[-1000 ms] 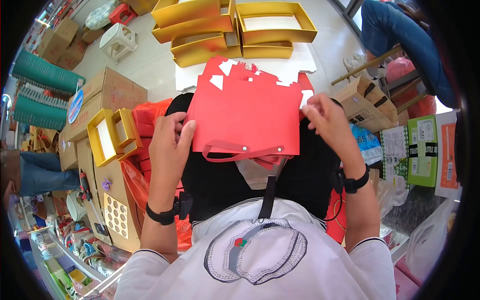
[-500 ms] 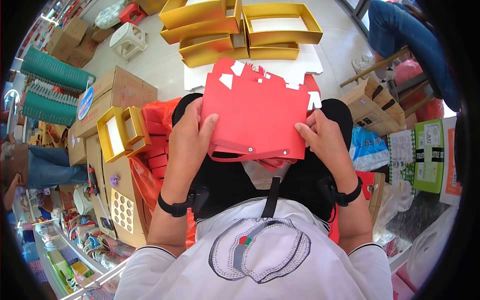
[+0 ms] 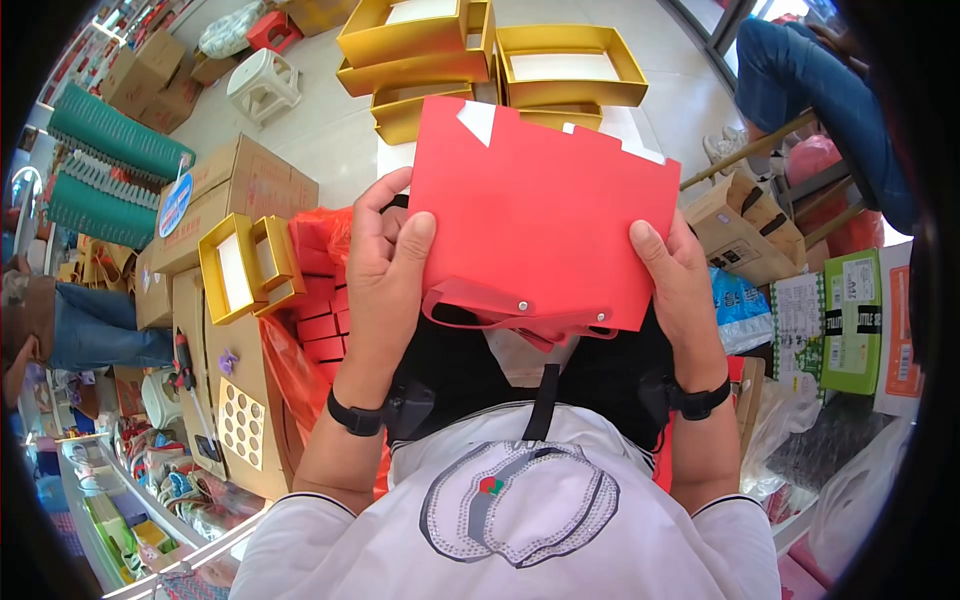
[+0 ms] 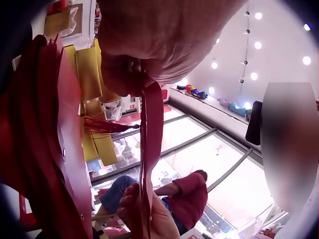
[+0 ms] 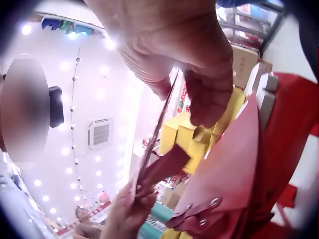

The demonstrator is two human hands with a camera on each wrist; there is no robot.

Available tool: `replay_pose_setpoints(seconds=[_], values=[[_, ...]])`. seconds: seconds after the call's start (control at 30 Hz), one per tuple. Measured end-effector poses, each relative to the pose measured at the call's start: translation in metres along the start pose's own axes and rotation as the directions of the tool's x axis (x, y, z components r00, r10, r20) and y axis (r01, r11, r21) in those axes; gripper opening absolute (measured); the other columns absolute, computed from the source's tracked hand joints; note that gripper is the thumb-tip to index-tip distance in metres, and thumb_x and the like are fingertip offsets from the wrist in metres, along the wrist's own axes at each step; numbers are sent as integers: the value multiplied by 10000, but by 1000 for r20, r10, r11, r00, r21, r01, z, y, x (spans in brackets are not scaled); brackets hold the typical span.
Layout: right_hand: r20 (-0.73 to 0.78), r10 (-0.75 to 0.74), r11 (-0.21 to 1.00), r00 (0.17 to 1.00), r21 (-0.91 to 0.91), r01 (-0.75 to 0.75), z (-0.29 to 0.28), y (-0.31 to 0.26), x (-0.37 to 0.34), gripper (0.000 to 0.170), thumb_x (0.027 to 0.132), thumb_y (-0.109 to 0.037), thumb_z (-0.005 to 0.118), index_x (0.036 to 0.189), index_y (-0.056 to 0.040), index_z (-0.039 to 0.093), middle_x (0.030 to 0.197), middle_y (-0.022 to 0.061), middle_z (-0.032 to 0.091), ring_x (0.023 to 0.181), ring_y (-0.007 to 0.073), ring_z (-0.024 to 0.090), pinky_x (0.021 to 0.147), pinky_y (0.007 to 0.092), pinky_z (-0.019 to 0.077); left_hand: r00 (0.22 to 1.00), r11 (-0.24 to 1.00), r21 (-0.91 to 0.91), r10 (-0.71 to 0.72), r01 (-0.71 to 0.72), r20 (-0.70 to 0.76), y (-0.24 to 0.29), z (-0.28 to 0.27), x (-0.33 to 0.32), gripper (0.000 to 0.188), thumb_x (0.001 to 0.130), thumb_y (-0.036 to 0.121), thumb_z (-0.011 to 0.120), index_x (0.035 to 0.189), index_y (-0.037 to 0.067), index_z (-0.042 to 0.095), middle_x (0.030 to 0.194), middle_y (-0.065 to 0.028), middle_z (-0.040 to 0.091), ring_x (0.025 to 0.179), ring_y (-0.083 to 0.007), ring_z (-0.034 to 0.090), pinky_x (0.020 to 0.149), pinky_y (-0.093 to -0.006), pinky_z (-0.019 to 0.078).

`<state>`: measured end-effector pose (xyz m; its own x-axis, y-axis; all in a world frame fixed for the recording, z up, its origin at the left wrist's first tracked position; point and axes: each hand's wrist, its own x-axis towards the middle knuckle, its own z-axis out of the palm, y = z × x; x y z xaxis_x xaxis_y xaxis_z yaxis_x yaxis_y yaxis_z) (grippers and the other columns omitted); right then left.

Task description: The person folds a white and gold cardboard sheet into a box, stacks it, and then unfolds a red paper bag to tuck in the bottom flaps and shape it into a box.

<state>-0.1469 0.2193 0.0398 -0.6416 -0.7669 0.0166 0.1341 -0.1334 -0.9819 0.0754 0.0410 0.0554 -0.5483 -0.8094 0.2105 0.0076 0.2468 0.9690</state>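
Observation:
Both hands hold a red die-cut sheet [image 3: 540, 210] raised above the lap, its far edge notched. The left hand [image 3: 385, 250] pinches its left side, thumb on the face turned to me. At the opposite side the right hand [image 3: 688, 280] grips it the same way. Seen nearly edge-on in the left wrist view, the sheet [image 4: 153, 124] is thin and stands apart from a stack of red pieces [image 4: 45, 139]. Riveted straps [image 3: 480, 295] show along the lower edge. In the right wrist view, metal rivets [image 5: 214, 201] sit on the red stack [image 5: 224, 169].
Gold open boxes [image 3: 430, 60] are piled ahead on a white surface. At the left stand cardboard cartons [image 3: 245, 180], smaller gold boxes [image 3: 232, 275] and red boxes [image 3: 318, 325]. A paper bag [image 3: 745, 220] and a green box [image 3: 853, 320] are at the right, near a seated person's leg [image 3: 800, 100].
The right hand has come in from beside the stack and taken the sheet's right side. The left hand's thumb has moved onto its face. The sheet has risen toward me off the stack.

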Motion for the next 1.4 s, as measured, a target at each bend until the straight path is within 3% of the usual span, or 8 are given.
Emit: replay_pose_setpoints(seconds=[0.17, 0.63, 0.77, 0.93, 1.17, 1.23, 1.33, 1.4], values=[[39, -72, 995, 997, -73, 75, 4, -6, -5, 453, 1089, -294, 607, 1410, 24, 578, 1273, 73, 681, 1140, 116, 631, 999, 281, 500, 882, 694, 582, 462, -423, 89, 8, -4, 18, 563, 980, 131, 732, 1497, 89, 512, 1350, -183, 562, 1259, -292, 558, 1066, -400, 472], [201, -233, 933, 951, -230, 277, 25, -21, -14, 421, 1090, -269, 610, 1388, 27, 577, 1255, 60, 679, 1113, 114, 608, 991, 275, 477, 995, 987, 130, 96, -94, -2, 28, 0, 38, 316, 984, 301, 751, 1130, 31, 677, 1499, -227, 468, 1483, -348, 399, 1143, -415, 395], [151, -194, 905, 969, -354, 236, 24, -37, -6, 406, 1066, -249, 648, 1360, 22, 587, 1239, 76, 672, 1128, 140, 609, 1003, 306, 481, 975, 961, 187, 218, -206, -45, 29, -3, 37, 202, 983, 215, 743, 1014, 32, 661, 1471, -219, 468, 1462, -346, 421, 1115, -422, 418], [372, -657, 283, 656, -685, 671, 36, -95, -2, 427, 889, -119, 772, 1273, 10, 634, 1216, 187, 672, 1110, 333, 658, 955, 392, 524, 918, 858, 357, 397, -370, -4, 40, 10, 26, 143, 955, 112, 745, 969, 20, 637, 1428, -240, 477, 1409, -370, 466, 1069, -432, 456], [491, -301, 467, 817, -672, 575, 71, -86, 16, 291, 950, -135, 730, 1194, 5, 655, 968, 135, 703, 855, 241, 656, 792, 314, 517, 844, 771, 356, 523, -528, 121, 50, 35, 19, 142, 920, 45, 758, 922, 14, 620, 1454, -280, 457, 1273, -384, 577, 952, -408, 529], [464, -71, 467, 883, -767, 440, 69, -89, 20, 240, 970, -146, 719, 1143, 8, 656, 853, 112, 693, 745, 220, 622, 725, 297, 507, 818, 723, 399, 558, -563, 143, 41, 30, 22, 301, 905, 89, 787, 1131, 4, 606, 1501, -293, 438, 1316, -413, 546, 1038, -445, 490], [407, -215, 638, 888, -630, 443, 60, -79, 20, 190, 996, -150, 697, 1088, 10, 650, 775, 103, 654, 675, 192, 571, 675, 292, 490, 821, 674, 512, 557, -534, 123, 36, 25, 14, 616, 888, 179, 822, 1379, -18, 508, 1527, -298, 438, 1357, -437, 514, 1112, -481, 436], [360, -234, 699, 903, -584, 413, 59, -85, 19, 187, 979, -151, 706, 1065, -1, 636, 787, 185, 639, 703, 336, 591, 661, 351, 499, 868, 656, 595, 469, -465, 162, 32, 20, 0, 836, 873, 249, 843, 1517, -35, 393, 1531, -299, 450, 1384, -450, 492, 1151, -500, 397]])
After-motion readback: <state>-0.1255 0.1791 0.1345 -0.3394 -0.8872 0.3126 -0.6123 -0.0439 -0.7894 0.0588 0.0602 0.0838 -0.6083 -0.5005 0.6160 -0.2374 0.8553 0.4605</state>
